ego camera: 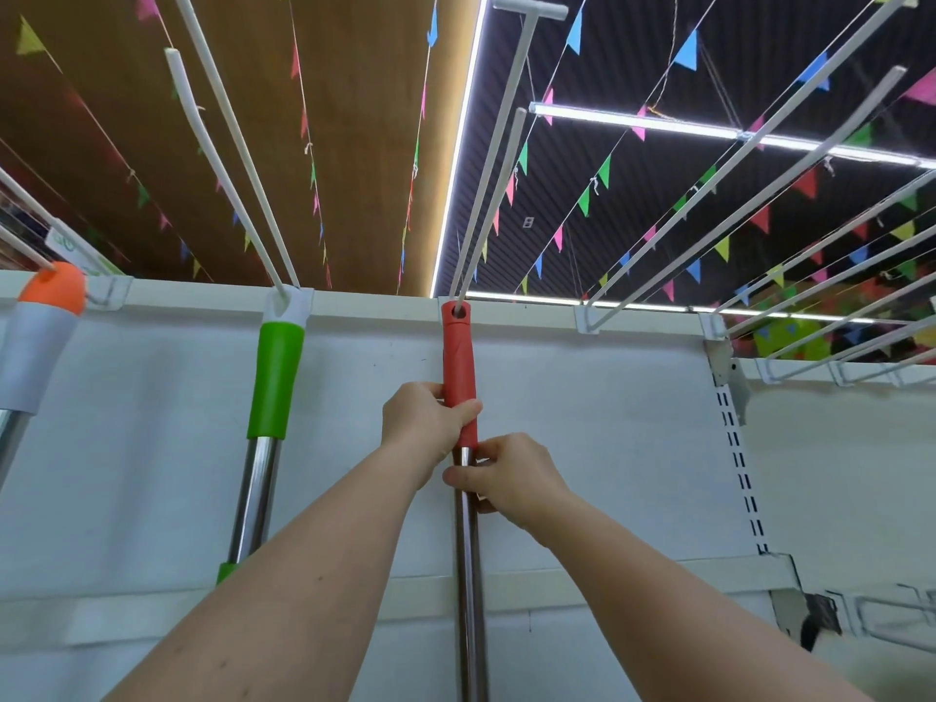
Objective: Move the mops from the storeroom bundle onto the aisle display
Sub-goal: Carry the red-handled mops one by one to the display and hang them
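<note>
Red mop (460,362) at a display hook (494,159), seen from below. The hook passes through the hole in the top of the red handle, at the rail end of the hook, so the mop hangs against the white back panel (582,438). The left hand (423,423) is wrapped round the lower part of the red sleeve; the right hand (506,476) pinches the steel shaft (468,575) just beneath it. Both grips are closed on the mop.

Risks, as judged: if the hands let go before the hole sits fully on the hook, the mop could slide forward along the hook and drop. A sideways swing on release could knock the green mop (276,377), which hangs on the next hook to the left. The mop head is out of view below, so whether it is clear of the lower shelf cannot be told.

Surroundings: an orange mop (50,296) hangs further left, partly cut off by the frame edge. To the right, several bare hooks (734,179) project from the rail (532,311); nothing stands between them and the hands. Overhead run strings of coloured pennants (602,172) and strip lights (633,125).
</note>
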The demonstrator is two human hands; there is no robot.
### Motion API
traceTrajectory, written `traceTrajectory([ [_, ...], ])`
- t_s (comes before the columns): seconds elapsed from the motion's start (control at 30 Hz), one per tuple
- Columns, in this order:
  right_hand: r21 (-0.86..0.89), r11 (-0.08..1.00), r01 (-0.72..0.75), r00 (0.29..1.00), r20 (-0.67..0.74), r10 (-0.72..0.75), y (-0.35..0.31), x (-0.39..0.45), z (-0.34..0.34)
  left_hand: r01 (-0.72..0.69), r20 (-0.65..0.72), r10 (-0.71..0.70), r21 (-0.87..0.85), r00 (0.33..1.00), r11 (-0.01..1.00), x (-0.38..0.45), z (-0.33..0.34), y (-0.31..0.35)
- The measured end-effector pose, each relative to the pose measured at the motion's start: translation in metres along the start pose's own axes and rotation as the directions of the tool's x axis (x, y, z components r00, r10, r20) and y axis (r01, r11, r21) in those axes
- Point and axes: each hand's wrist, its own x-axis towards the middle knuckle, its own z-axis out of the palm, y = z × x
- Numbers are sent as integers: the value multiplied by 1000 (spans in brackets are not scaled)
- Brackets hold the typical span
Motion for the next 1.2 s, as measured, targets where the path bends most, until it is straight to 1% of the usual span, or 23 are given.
traceTrajectory([
  [0.07, 6, 1000, 12, 999, -31, -12, 2, -1, 4, 8, 6, -8, 14, 1000, 1000, -1, 0, 1],
  [0.13, -26, 1000, 13, 999, -48, -15, 2, -4, 7, 24, 21, -24, 31, 999, 999, -4, -1, 0],
  [0.2, -77, 997, 2, 1000, -20, -4, 1, -11, 8, 46, 25, -47, 27, 999, 999, -11, -4, -2],
  [0.3, -74, 997, 6, 1000, -9, -7, -1, -30, 5, 80, 3, -80, -57, 997, 995, -26, -13, -7],
  [0.4, -45, 998, 48, 994, -93, -52, 2, -62, 5, 131, -51, -142, -176, 989, 976, -51, -25, -16],
  [0.47, -18, 997, 70, 988, -137, -72, 8, -87, 10, 172, -66, -189, -205, 980, 963, -77, -29, -27],
  [0.57, -19, 997, 69, 996, -62, -70, 19, -119, 23, 238, -53, -254, -207, 966, 949, -120, -29, -39],
  [0.7, 88, 996, -9, 999, 45, 5, 24, -137, 36, 295, -101, -323, -226, 941, 929, -158, -33, -46],
  [0.83, 144, 989, -20, 995, 104, 5, 30, -153, 51, 299, -172, -334, -200, 927, 933, -179, -47, -50],
  [0.93, 208, 978, -4, 990, 140, -25, 29, -169, 71, 303, -239, -328, -134, 914, 943, -195, -68, -53],
  [1.07, 296, 954, -40, 971, 238, -34, 7, -197, 106, 350, -280, -365, -103, 888, 931, -224, -100, -58],
  [1.2, 373, 925, -75, 942, 331, -57, -29, -227, 140, 398, -331, -411, -110, 849, 911, -255, -143, -64],
])
